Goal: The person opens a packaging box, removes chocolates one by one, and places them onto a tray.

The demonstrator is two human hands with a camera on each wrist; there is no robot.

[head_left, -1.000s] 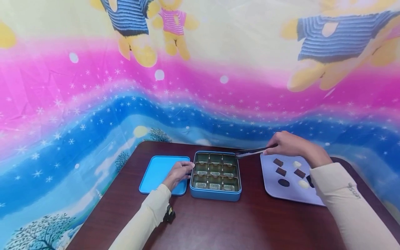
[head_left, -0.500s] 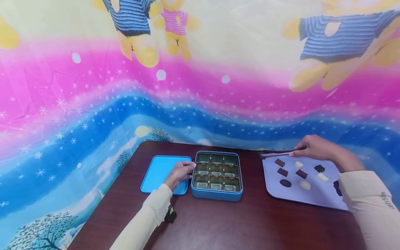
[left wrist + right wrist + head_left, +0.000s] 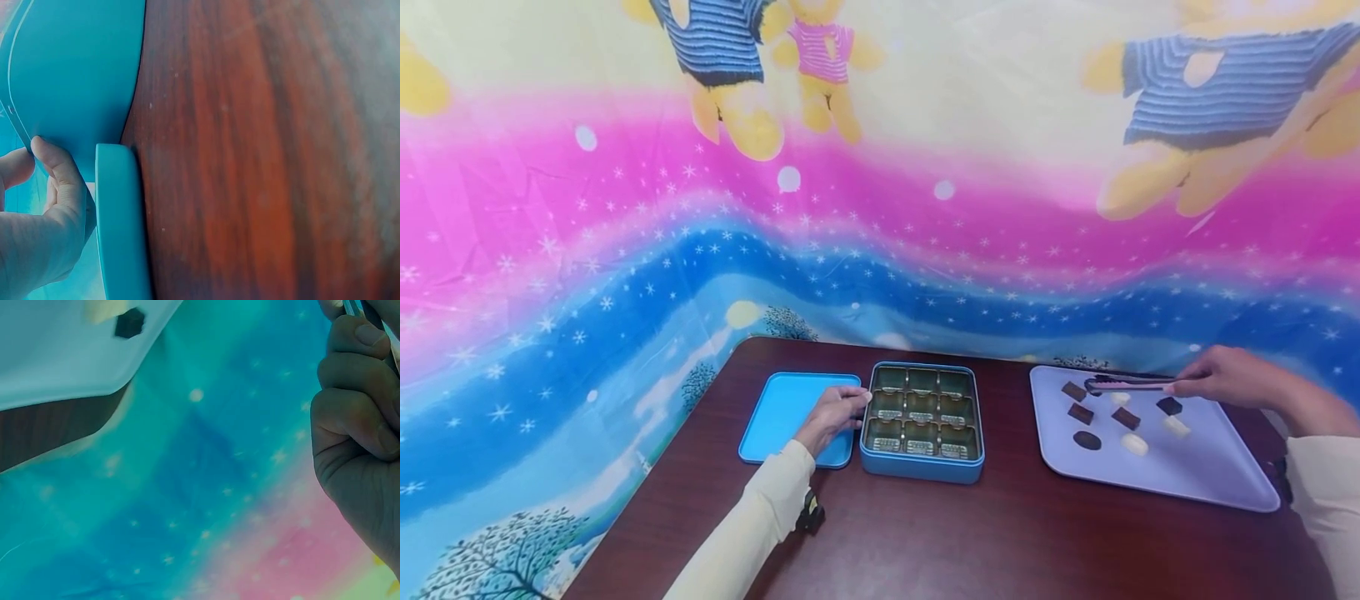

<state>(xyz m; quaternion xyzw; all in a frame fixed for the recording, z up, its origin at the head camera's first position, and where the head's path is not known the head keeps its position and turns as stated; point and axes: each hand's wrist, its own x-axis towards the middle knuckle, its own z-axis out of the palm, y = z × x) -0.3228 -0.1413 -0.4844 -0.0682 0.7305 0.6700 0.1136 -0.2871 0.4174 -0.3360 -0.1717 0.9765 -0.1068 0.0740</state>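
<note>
In the head view my left hand (image 3: 832,417) is at the left side of a blue square tin (image 3: 921,468). The left wrist view shows its thumb and a finger pinching the tin's rim (image 3: 20,128). Inside the tin sits a gold insert (image 3: 922,406) divided into compartments. My right hand (image 3: 1236,379) holds tongs (image 3: 1131,385) almost level over a pale lilac tray (image 3: 1210,479). Their tips overlap the tray's back part, right beside a brown rectangular piece (image 3: 1074,391). Several brown, dark and white chocolate-like pieces lie on the tray, including a dark oval one (image 3: 1087,440).
A blue lid (image 3: 778,417) lies left of the tin, partly behind my left hand. Everything stands on a dark reddish-brown table (image 3: 917,533). Directly behind the table's back edge hangs a printed cloth (image 3: 880,217) with bears and snowflakes.
My right hand has moved right with the tongs, from the tin's back right corner to over the tray. More of the tray now shows. My left hand has stayed at the tin.
</note>
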